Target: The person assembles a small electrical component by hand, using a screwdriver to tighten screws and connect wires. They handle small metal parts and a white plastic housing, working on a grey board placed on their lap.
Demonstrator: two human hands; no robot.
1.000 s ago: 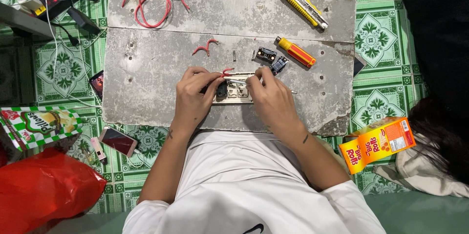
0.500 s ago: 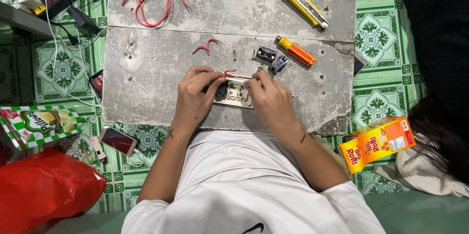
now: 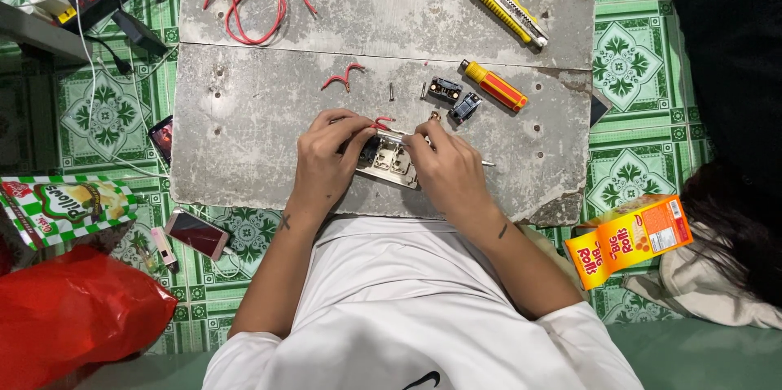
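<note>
At the centre of the frame, our left hand [image 3: 326, 162] grips the switch module [image 3: 389, 162] while our right hand [image 3: 448, 170] pinches a thin screwdriver [image 3: 485, 163], best kept square to the terminal.

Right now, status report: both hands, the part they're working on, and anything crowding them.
Left hand and right hand both gripping the switch plate on the grey slab. Short red wire at its top edge. Two small black modules and orange screwdriver lie close beyond the right hand, apart.

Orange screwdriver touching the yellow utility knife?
Apart. Head view shows bare grey slab between the orange screwdriver and the yellow utility knife.
</note>
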